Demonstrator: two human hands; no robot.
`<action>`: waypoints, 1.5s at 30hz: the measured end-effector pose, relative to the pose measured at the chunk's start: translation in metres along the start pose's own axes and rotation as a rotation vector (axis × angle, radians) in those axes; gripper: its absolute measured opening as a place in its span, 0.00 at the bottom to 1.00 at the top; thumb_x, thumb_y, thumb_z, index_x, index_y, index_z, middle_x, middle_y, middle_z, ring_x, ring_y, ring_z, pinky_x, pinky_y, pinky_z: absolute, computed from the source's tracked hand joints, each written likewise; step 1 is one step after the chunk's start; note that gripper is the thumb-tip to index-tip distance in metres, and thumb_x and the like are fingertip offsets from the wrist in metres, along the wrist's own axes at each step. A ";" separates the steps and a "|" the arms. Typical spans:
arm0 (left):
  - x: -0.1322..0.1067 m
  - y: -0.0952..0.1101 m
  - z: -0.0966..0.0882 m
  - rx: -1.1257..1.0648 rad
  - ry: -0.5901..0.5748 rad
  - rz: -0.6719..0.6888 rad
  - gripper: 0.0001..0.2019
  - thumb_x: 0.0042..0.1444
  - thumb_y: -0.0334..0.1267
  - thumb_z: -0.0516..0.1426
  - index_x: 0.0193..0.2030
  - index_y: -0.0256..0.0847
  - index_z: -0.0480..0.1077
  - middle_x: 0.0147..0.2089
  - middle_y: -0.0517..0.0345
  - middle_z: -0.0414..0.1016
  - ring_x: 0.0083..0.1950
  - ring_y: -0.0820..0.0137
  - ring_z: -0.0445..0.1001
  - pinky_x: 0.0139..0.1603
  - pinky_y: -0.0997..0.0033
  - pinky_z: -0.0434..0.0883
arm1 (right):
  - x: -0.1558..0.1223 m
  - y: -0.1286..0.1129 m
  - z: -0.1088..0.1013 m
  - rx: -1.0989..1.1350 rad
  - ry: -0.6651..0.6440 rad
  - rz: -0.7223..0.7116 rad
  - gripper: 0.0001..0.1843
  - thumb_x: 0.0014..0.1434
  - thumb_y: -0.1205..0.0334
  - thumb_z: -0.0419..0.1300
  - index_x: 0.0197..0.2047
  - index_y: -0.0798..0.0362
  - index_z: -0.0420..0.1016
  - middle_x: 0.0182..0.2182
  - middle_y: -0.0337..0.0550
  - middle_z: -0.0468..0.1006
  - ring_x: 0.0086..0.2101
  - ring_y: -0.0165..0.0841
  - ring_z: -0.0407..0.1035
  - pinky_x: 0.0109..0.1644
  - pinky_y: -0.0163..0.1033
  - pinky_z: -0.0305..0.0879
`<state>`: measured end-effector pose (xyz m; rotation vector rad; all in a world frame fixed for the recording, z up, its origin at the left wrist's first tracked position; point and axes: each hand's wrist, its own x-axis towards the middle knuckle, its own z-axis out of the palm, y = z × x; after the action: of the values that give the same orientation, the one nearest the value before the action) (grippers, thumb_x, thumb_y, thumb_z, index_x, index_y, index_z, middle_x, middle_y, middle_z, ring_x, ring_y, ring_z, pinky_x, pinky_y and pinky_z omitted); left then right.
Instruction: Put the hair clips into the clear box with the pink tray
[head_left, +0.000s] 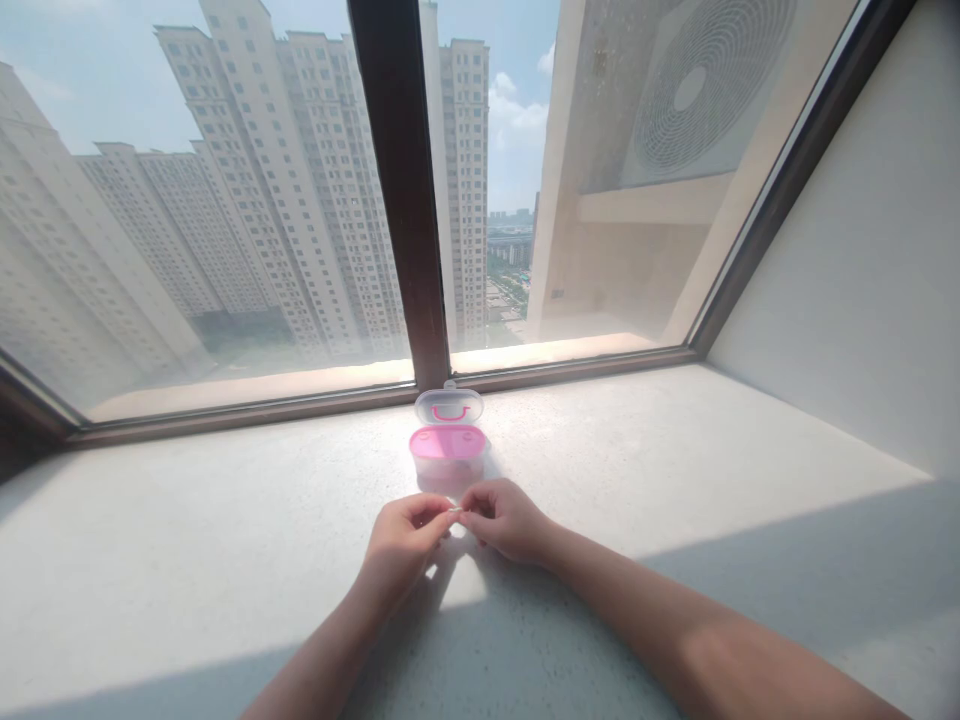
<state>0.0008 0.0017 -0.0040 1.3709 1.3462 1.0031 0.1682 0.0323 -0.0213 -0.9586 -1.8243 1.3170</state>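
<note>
Both my hands meet just in front of a clear plastic box, fingertips nearly touching. Between them is a small whitish piece (454, 510), too small to name. My left hand (409, 530) pinches it from the left with thumb and fingers. From the other side my right hand (504, 520) pinches it too, fingers curled. The box (450, 470) stands upright behind the hands, with a pink inner tray (448, 442) at its top. Its clear lid (450, 402), with a pink handle, is tilted up at the back. The fingers hide most of the small piece.
The box and hands are on a pale speckled window sill (225, 540). A window with a dark frame (405, 200) closes off the back, and a white wall (847, 270) rises on the right. Tall buildings and an air-conditioner unit show outside the glass. Shadows cross the front of the sill.
</note>
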 end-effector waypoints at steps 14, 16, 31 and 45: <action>0.006 -0.001 -0.007 0.313 -0.200 0.113 0.18 0.57 0.47 0.53 0.21 0.38 0.65 0.23 0.58 0.67 0.28 0.71 0.64 0.30 0.73 0.60 | 0.000 -0.006 -0.008 0.072 -0.112 0.064 0.06 0.51 0.69 0.58 0.23 0.57 0.68 0.14 0.32 0.66 0.16 0.22 0.59 0.19 0.27 0.52; 0.006 0.000 -0.008 0.279 -0.227 0.083 0.18 0.57 0.48 0.52 0.21 0.38 0.64 0.23 0.59 0.66 0.28 0.71 0.63 0.29 0.74 0.59 | 0.000 -0.006 -0.008 0.101 -0.106 0.066 0.06 0.51 0.69 0.57 0.23 0.57 0.68 0.14 0.32 0.65 0.16 0.22 0.59 0.20 0.27 0.52; 0.010 -0.001 -0.014 -0.038 -0.306 -0.073 0.14 0.53 0.47 0.57 0.29 0.37 0.65 0.21 0.64 0.62 0.23 0.75 0.61 0.24 0.77 0.58 | 0.003 -0.001 -0.012 0.246 -0.109 0.113 0.06 0.55 0.63 0.58 0.28 0.56 0.68 0.14 0.32 0.67 0.14 0.21 0.56 0.16 0.27 0.50; 0.013 -0.006 -0.017 0.054 -0.314 -0.072 0.12 0.52 0.43 0.57 0.28 0.35 0.69 0.20 0.62 0.65 0.23 0.74 0.63 0.24 0.75 0.57 | 0.003 0.001 -0.012 0.240 -0.112 0.116 0.06 0.54 0.63 0.58 0.28 0.56 0.69 0.15 0.32 0.68 0.14 0.22 0.57 0.17 0.27 0.50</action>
<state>-0.0163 0.0155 -0.0067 1.4418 1.1833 0.6750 0.1775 0.0403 -0.0185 -0.8864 -1.6636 1.6484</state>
